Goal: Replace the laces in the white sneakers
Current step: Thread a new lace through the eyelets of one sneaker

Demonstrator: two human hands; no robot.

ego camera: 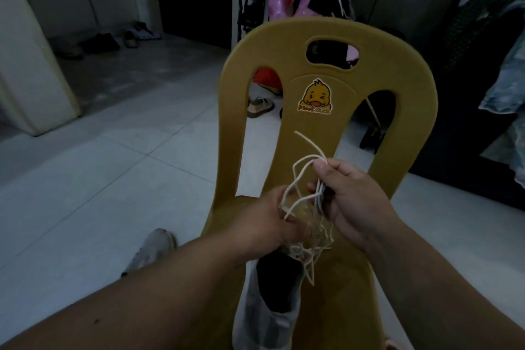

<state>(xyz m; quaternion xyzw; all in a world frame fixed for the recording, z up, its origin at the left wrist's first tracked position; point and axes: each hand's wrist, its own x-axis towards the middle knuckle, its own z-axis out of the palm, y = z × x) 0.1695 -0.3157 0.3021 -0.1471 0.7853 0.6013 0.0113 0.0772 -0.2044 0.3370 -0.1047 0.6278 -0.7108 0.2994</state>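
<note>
One sneaker on chair, lace in hand

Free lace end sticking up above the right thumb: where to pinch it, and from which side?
Probably pinch the lace just below its tip, coming from the left: that stretch arcs free before the chair back, while the right hand pinches the strands lower down.

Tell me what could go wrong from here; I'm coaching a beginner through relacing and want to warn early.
1. The lace is bunched in several loose loops between the right hand and the left hand; pulling now could tighten them into a knot.
2. The sneaker lies near the front edge of the chair seat; a hard tug on the lace might drag it off.
</note>
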